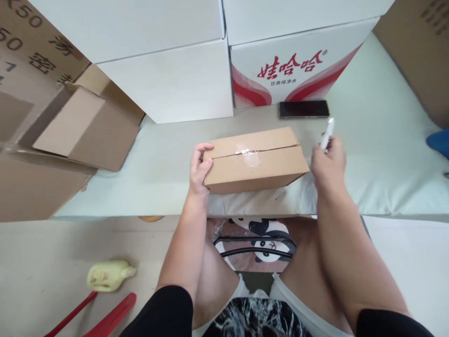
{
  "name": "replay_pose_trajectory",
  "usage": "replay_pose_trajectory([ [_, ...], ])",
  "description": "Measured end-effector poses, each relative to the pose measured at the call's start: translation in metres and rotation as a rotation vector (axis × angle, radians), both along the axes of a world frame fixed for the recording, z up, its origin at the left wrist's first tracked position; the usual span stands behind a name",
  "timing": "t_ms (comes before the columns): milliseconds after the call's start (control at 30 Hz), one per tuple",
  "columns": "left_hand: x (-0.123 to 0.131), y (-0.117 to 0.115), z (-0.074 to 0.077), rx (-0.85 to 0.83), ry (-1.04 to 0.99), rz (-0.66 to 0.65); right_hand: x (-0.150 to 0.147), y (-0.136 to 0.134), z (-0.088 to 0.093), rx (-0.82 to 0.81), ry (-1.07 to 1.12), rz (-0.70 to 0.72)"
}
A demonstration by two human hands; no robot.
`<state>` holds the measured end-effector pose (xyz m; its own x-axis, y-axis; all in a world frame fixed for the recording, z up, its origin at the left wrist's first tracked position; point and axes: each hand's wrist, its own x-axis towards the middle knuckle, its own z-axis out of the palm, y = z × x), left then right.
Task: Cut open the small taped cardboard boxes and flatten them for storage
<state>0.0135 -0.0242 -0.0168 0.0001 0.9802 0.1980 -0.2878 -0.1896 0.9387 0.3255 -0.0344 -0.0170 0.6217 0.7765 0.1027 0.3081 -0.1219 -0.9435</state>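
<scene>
A small brown cardboard box (266,164) lies on the pale green cloth, its top flaps meeting at a seam with a short piece of clear tape (250,157) across the middle. My left hand (200,166) grips the box's left end, thumb and fingers on its edge. To the right of the box, apart from it, my right hand (329,161) is closed around a slim white stick-like tool (328,133) that points up and away. Whether this is a cutter or a pen I cannot tell. Behind that hand lies a black phone (304,109).
White cartons (168,84) and a red-printed white carton (298,65) are stacked at the back. Open brown cartons (91,121) stand at left, another brown carton (417,61) at right. A blue object (438,142) is at the right edge. A yellow bottle (108,275) lies on the floor.
</scene>
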Motion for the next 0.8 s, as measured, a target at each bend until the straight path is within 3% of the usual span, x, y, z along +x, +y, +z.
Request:
replay_pose_trajectory([
  [133,0.004,0.001,-0.003,0.070,0.024,0.005,-0.002,0.002,-0.010,-0.083,-0.031,0.035],
  [300,0.009,0.000,-0.004,0.128,-0.007,0.197,-0.011,-0.004,0.003,0.211,0.058,0.171],
  [500,0.006,-0.001,0.002,0.184,0.143,0.298,-0.017,-0.014,0.009,0.415,-0.083,0.443],
  [600,0.003,-0.005,0.009,0.190,0.219,0.239,-0.018,-0.016,0.010,0.421,-0.056,0.514],
  [700,-0.003,-0.011,0.020,0.207,0.329,0.070,-0.020,-0.019,0.015,0.362,-0.078,0.610],
  [800,-0.013,-0.016,0.031,0.324,0.494,-0.079,-0.020,-0.023,0.026,0.283,-0.119,0.732],
])
